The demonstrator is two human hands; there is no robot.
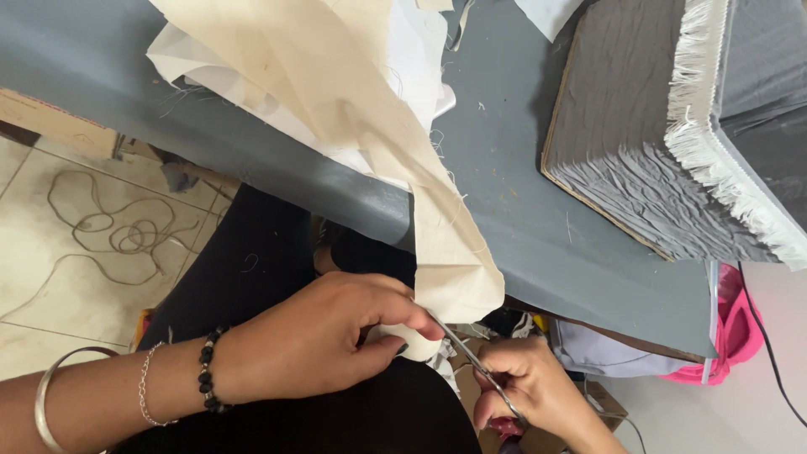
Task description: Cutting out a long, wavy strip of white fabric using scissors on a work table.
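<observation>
A cream fabric piece hangs off the grey table's edge and down toward my lap. My left hand pinches the lower end of that fabric between thumb and fingers; it wears a beaded bracelet, a chain and a metal bangle at the wrist. My right hand holds a pair of metal scissors, whose blades point up-left to the fabric's lower edge beside my left fingers. White fabric lies under the cream piece on the table.
A grey pleated fabric block with white fringe sits on the table at right. Thread loops lie on the tiled floor at left. A pink item and pale cloth sit below the table edge. My black-clad legs fill the bottom centre.
</observation>
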